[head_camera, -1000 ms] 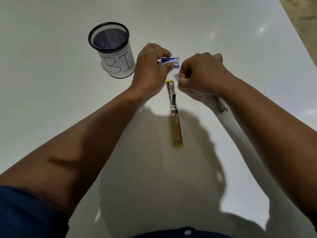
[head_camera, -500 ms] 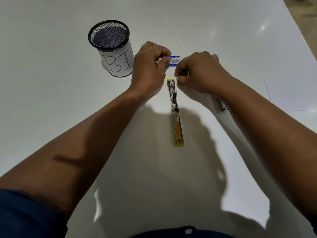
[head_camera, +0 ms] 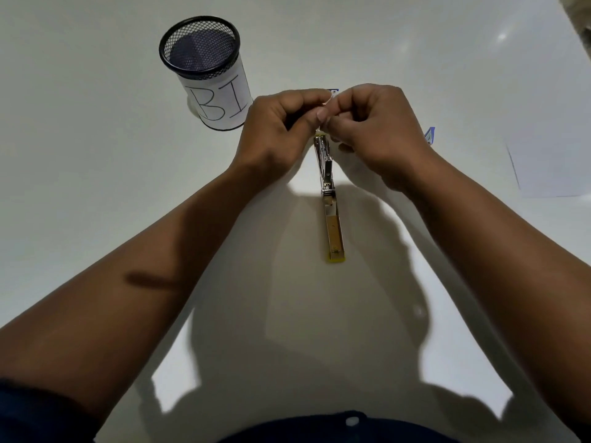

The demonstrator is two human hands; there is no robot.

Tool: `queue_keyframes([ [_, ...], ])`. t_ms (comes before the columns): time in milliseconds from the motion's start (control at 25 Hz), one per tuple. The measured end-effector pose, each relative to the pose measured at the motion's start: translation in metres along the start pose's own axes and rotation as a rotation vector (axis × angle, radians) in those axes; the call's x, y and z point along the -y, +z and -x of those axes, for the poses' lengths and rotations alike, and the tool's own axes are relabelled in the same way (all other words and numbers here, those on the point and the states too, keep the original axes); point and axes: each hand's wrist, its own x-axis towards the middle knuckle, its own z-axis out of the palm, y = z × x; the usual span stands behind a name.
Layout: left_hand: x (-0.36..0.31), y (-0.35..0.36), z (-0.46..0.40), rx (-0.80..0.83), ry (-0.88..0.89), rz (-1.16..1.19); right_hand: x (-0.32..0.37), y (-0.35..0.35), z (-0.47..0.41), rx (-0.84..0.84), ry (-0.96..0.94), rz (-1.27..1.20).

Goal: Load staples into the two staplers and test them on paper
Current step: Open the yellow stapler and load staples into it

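Nearest the body: dark shirt hem w/ a pale button [head_camera: 352, 421], both bare forearms reaching fwd over the white table [head_camera: 96, 187]. Between them lies the yellow stapler [head_camera: 329, 199], swung fully open and flat, yellow end toward the person, steel staple channel pointing away. Probably laid out that way so the channel faces up and a strip can drop straight in w/o a hand steadying it.

Just past the channel's far tip the left hand [head_camera: 278, 135] and right hand [head_camera: 380, 129] meet, fingertips touching, both curled and pinching a small pale thing between them. Looks like a staple strip [head_camera: 324, 110] or its wrapper; too small to tell which. Held right above the channel mouth, so prob. lining up for loading. A bit of the blue staple box [head_camera: 333, 91] peeks out behind the fingers; can't tell if either hand grips it.

Second stapler: only a blue tip [head_camera: 429, 136] shows beyond the right wrist, rest hidden.

Further right, the paper sheet [head_camera: 550, 167] lies flat, well apart, presumably for testing. Far left stands a black mesh pen cup [head_camera: 204, 68] w/ a "BI" label, near the left hand but not touching.
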Motion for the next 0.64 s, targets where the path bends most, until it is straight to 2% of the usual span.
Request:
queue_keyframes([
  [160,-0.003,-0.004,0.004,0.027,-0.074,0.066,-0.002,0.004,0.009,-0.038,-0.004,-0.059],
  [400,-0.004,-0.008,0.009,0.041,-0.118,-0.003,-0.009,0.012,0.025,-0.144,-0.046,-0.112],
  [560,-0.012,-0.009,0.008,0.068,-0.169,-0.028,-0.015,0.008,0.038,-0.184,-0.083,0.002],
  [640,-0.015,-0.012,0.007,0.083,-0.201,-0.038,-0.016,0.008,0.053,-0.158,-0.200,0.107],
])
